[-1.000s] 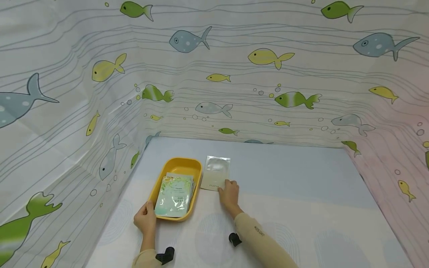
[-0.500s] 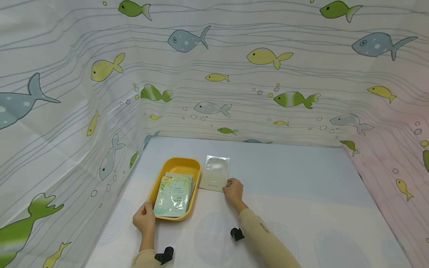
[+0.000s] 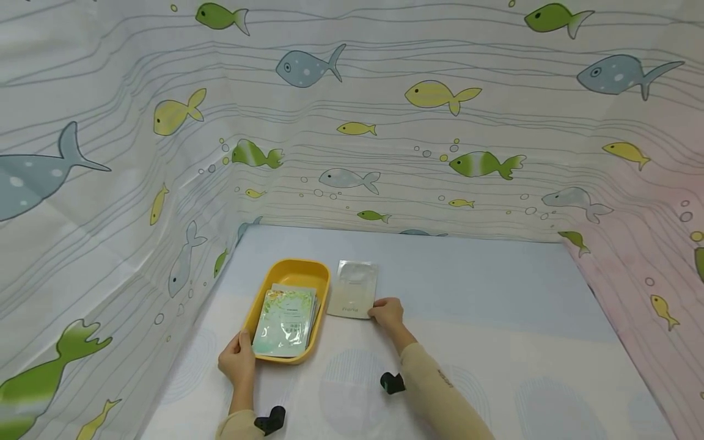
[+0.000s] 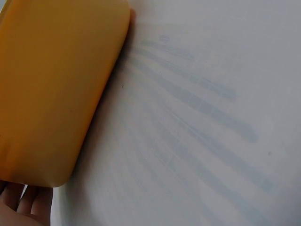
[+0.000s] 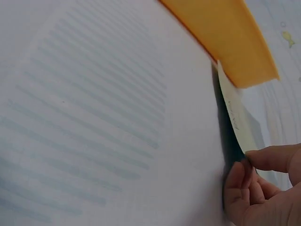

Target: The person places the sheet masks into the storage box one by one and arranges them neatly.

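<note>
A yellow plastic tray (image 3: 297, 269) stands on the table, holding a stack of flat sachets; the top sachet (image 3: 286, 321) is pale green with a floral print. My left hand (image 3: 238, 360) grips the tray's near left corner. In the left wrist view its fingers (image 4: 35, 202) curl beneath the tray's wall (image 4: 56, 84). Just right of the tray lies a pale silvery sachet (image 3: 354, 290). My right hand (image 3: 388, 316) pinches its near right corner between thumb and fingers. In the right wrist view that sachet (image 5: 233, 113) is seen edge-on, its near edge raised off the table.
A pale patterned cloth (image 3: 495, 305) covers the table. Fish-printed curtains (image 3: 396, 140) rise at the back and on both sides, the left one close to the tray. Black camera mounts (image 3: 271, 420) sit at both wrists.
My right hand has shifted slightly to the right, from the sachet's near edge to its near right corner. The sachet has slid a little nearer. My left hand and the tray stay put.
</note>
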The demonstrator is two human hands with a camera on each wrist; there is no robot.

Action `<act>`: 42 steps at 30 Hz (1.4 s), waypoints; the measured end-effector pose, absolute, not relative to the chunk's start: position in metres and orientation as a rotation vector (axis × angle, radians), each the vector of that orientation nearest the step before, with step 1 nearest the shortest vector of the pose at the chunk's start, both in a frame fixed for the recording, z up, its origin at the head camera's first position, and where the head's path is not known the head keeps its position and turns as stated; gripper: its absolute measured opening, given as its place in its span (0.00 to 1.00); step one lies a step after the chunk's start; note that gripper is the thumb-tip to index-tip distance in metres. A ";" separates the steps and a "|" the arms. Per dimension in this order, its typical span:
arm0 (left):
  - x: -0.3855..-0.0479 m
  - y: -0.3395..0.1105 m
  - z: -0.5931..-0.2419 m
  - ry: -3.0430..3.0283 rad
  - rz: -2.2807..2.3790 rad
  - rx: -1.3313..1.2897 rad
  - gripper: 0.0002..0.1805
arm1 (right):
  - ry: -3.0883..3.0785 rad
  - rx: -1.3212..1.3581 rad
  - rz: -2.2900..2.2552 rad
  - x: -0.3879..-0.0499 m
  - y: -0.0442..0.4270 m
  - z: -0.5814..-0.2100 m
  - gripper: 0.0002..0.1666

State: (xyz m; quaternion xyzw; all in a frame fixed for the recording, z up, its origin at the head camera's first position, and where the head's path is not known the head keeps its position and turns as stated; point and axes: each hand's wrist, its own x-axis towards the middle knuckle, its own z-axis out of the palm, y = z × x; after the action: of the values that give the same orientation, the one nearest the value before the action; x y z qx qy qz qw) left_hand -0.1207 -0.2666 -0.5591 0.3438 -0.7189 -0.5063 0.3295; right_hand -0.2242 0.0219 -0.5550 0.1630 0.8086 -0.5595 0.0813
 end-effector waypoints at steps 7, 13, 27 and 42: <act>-0.120 -0.266 -0.559 -1.884 -1.318 0.887 0.15 | 2.109 0.472 -1.856 -0.220 0.026 -0.552 0.20; -0.120 -0.266 -0.557 -1.878 -1.336 0.894 0.15 | 2.044 0.459 -1.901 -0.216 0.030 -0.553 0.22; -0.119 -0.267 -0.559 -1.890 -1.345 0.907 0.17 | 1.922 0.293 -2.123 -0.204 0.039 -0.534 0.23; -0.120 -0.267 -0.558 -1.888 -1.363 0.893 0.18 | 1.896 0.221 -2.214 -0.205 0.030 -0.501 0.22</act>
State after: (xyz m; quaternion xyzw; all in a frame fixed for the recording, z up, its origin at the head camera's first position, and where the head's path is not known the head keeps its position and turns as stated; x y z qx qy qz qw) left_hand -0.1197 -0.2675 -0.5582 0.3393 -0.7178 -0.5181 0.3181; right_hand -0.2050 0.0299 -0.5015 0.0750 0.6447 -0.7529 0.1088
